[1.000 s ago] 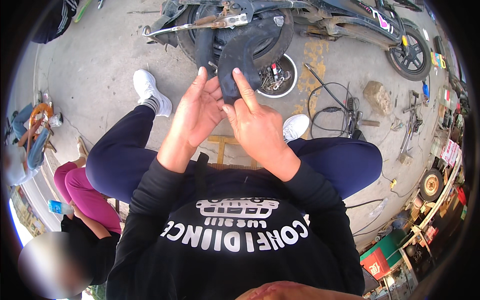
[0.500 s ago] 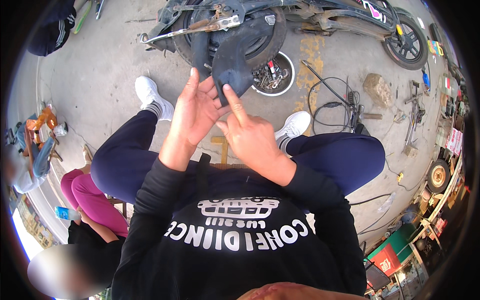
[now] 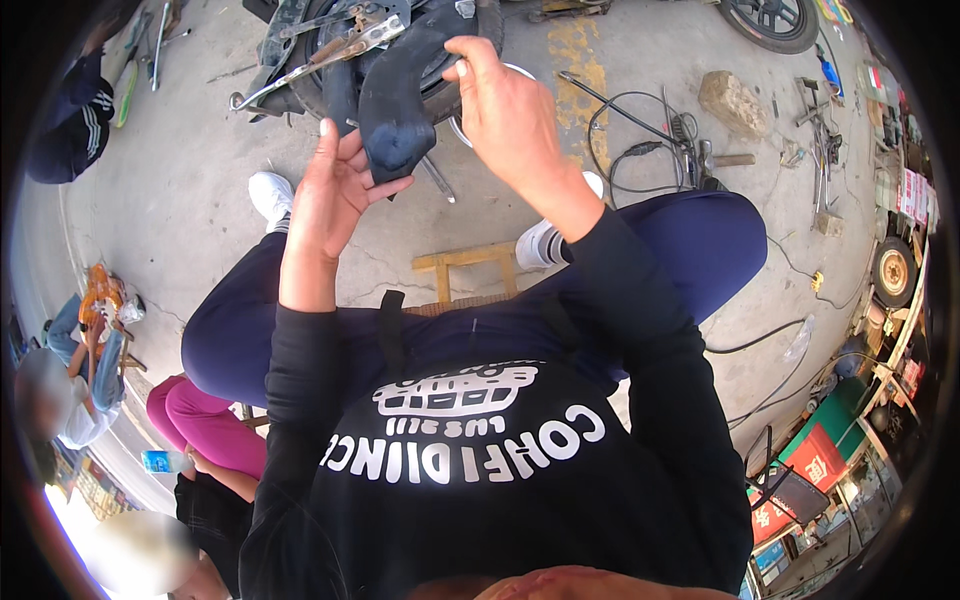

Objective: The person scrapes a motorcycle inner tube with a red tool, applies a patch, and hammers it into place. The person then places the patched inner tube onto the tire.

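A black inner tube (image 3: 390,90) hangs out of the motorcycle wheel's tyre (image 3: 488,28), and its near end is folded down. My left hand (image 3: 332,195) is under that end, palm up, with the fingers stretched beneath the rubber and the thumb apart. Just right of the tube, my right hand (image 3: 512,115) is raised with thumb and index fingertips close together and the other fingers curled. Whether something small is between them I cannot make out. A metal rod (image 3: 438,180) shows below the tube's folded end. My right hand mostly hides a white-rimmed bucket (image 3: 520,70).
Right of the bucket lie a black hose (image 3: 620,105), a stone block (image 3: 733,103) and a hammer (image 3: 730,159). A low wooden stool (image 3: 465,262) is under me. Two people sit at the left; another person's dark sleeve (image 3: 90,130) shows at upper left.
My right hand has lifted off the tube's surface and moved up, its pointing finger now drawn near the thumb. My left hand stays under the tube. The whole view has shifted.
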A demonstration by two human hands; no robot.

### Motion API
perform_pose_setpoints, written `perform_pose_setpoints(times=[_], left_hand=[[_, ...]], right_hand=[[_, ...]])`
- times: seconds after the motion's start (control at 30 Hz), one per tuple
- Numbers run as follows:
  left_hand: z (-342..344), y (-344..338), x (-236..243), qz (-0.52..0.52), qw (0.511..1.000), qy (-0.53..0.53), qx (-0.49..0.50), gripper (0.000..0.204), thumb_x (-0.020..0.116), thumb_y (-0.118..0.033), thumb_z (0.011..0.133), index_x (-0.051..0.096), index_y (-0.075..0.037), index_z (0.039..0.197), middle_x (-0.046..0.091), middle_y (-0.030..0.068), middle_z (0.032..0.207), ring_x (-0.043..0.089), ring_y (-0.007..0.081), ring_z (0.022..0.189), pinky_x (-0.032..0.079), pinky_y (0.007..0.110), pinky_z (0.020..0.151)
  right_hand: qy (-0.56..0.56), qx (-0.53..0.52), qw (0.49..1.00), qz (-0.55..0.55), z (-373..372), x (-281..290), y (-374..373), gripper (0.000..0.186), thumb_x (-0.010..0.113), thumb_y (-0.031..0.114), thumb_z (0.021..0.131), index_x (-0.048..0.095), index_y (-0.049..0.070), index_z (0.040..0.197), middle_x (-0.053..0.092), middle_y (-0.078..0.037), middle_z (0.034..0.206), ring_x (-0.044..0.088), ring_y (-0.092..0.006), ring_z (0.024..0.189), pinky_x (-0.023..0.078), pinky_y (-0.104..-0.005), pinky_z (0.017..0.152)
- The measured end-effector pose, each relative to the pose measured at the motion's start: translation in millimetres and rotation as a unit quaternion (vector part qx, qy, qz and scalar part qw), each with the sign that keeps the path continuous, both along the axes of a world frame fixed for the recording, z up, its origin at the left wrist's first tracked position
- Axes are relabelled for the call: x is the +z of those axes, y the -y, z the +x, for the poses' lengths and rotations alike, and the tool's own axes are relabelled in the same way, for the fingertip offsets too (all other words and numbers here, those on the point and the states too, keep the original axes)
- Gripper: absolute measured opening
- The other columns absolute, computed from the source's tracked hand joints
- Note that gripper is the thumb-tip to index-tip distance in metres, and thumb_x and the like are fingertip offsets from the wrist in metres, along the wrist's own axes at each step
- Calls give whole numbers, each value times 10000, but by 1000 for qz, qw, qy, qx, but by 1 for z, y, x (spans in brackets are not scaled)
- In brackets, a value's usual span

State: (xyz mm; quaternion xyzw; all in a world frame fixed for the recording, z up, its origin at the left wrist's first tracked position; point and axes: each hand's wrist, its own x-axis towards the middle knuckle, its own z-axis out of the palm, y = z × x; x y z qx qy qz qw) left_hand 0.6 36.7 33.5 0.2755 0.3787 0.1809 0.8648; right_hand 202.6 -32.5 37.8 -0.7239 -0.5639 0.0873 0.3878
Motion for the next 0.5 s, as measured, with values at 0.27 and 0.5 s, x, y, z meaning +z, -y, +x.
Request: perform_pose_setpoints(times=[0.27,0.5], left_hand=[[-13,-9,-9,156,965,-123,-174,538,590,-381,950,552,75,1234,657,123,1101,650,198,973,578,403,853],[-6,5,-4,388,827,-309,-266,367,783,-170,778,671,-29,1098,662,66,1059,594,147,828,474,296,745]], right_hand=[[138,336,928,-86,18,-28,-43,431,613,-27,779,613,123,1183,508,-56,1387,423,-269,1316,380,-430,1058],[98,371,918,-103,61,12,-64,209,745,136,719,630,15,844,645,-118,846,577,-299,933,463,-406,825]])
